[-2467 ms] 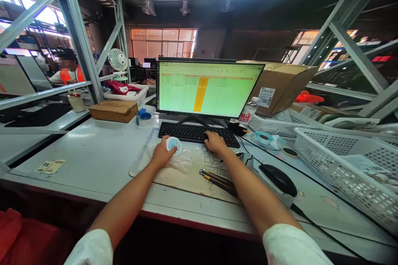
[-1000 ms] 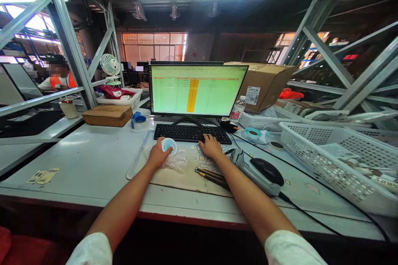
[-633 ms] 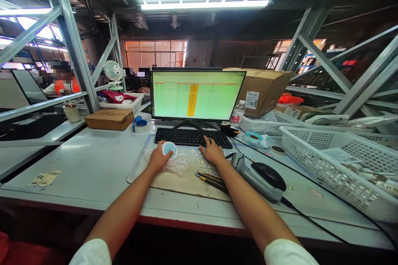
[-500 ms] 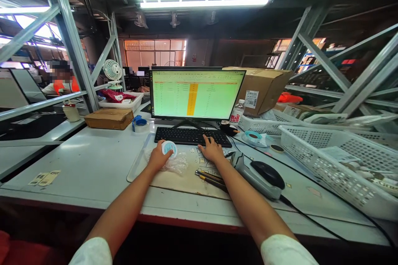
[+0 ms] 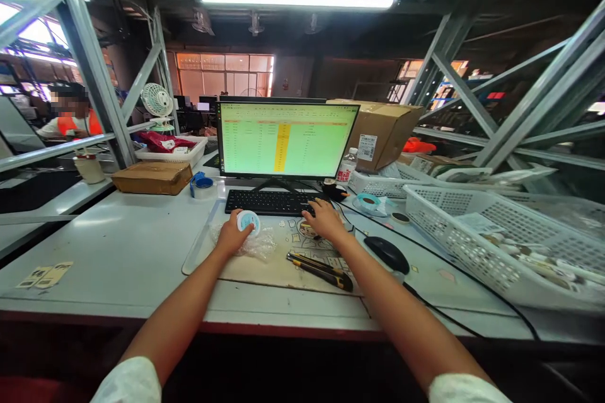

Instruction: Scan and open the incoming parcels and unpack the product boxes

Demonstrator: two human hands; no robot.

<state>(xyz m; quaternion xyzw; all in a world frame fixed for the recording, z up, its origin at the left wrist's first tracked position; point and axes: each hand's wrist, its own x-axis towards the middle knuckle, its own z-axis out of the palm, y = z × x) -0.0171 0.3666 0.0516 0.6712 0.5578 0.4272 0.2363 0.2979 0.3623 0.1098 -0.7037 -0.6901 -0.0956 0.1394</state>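
Note:
My left hand (image 5: pixel 232 236) is closed around a small round container (image 5: pixel 248 223) with a white and pale-blue label, its thumb on the label. Crumpled bubble wrap (image 5: pixel 259 247) lies beneath that hand. Over the right end of the black keyboard (image 5: pixel 269 203), my right hand (image 5: pixel 327 220) has its fingers stretched out, fingertips at the keys. Behind the keyboard a monitor (image 5: pixel 250 145) displays a spreadsheet with one orange column. Box cutters (image 5: pixel 321 269) with black and yellow handles rest on the desk mat (image 5: pixel 265 274), left of my right forearm. A black mouse (image 5: pixel 387 254) is right of it.
White plastic baskets (image 5: pixel 454 233) line the right side. Behind them are a cardboard box (image 5: pixel 385 135) and a bottle (image 5: pixel 347 167). A flat carton (image 5: pixel 151 177) and blue tape (image 5: pixel 203 184) sit at left. A cable (image 5: pixel 454 261) crosses the desk. A person (image 5: pixel 70 116) is at far left.
The view has swung slightly right. My right hand has shifted right along the keyboard, and its forearm now mostly covers the grey handheld device. More of the box cutters shows. The left hand keeps its hold.

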